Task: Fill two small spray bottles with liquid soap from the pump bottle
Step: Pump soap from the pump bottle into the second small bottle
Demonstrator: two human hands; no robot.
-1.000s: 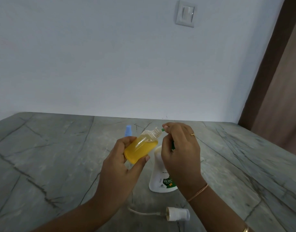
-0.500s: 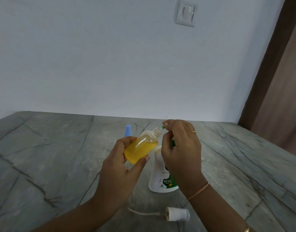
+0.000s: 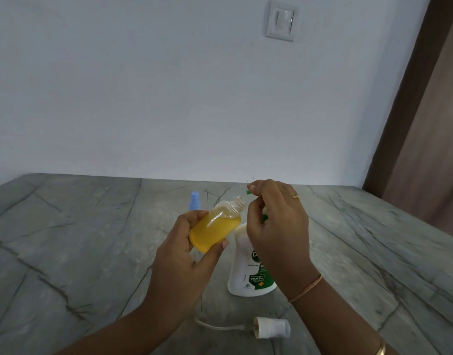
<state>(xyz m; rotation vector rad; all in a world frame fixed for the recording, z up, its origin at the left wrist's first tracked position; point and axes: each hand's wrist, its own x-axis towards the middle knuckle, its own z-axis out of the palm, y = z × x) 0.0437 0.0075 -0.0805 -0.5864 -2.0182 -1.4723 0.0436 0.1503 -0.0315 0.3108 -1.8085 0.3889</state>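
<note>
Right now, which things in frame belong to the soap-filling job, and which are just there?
In the job:
- small bottle of yellow soap, uncapped, held tilted by the left hand
- pump bottle, its pump held by the right hand
- blue spray bottle behind them
- spray cap with tube, lying on the table

Just there:
- wall switch
- door frame

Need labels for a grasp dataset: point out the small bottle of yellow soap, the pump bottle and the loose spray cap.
small bottle (image 3: 215, 231): head view, on its yellow-filled body.
pump bottle (image 3: 242, 254): head view, on its white body's left side.
loose spray cap (image 3: 271, 328): head view, on the white cap's side.
</note>
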